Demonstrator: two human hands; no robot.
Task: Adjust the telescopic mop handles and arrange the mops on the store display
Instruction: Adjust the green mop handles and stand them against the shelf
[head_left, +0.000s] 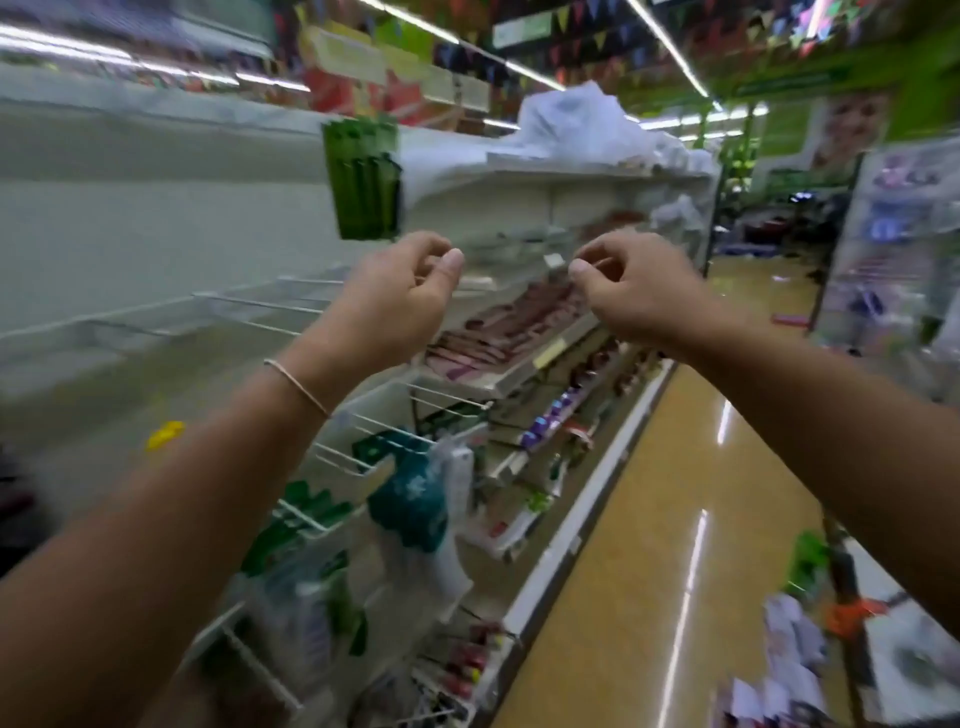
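Head view: both hands (400, 291) (631, 291) raised, labels unreadable

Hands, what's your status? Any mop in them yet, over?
Left hand and right hand raised, fingers curled, gripping nothing visible. No mop clearly in view; picture blurred. White wire display hooks bare, dark green hanging packs above.

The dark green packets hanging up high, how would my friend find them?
Look at the long white shelving on the left of the aisle. Near its top, just above the left hand, the dark green packets hang in a bunch. They are the only dark green thing that high; the teal bag hangs far lower.
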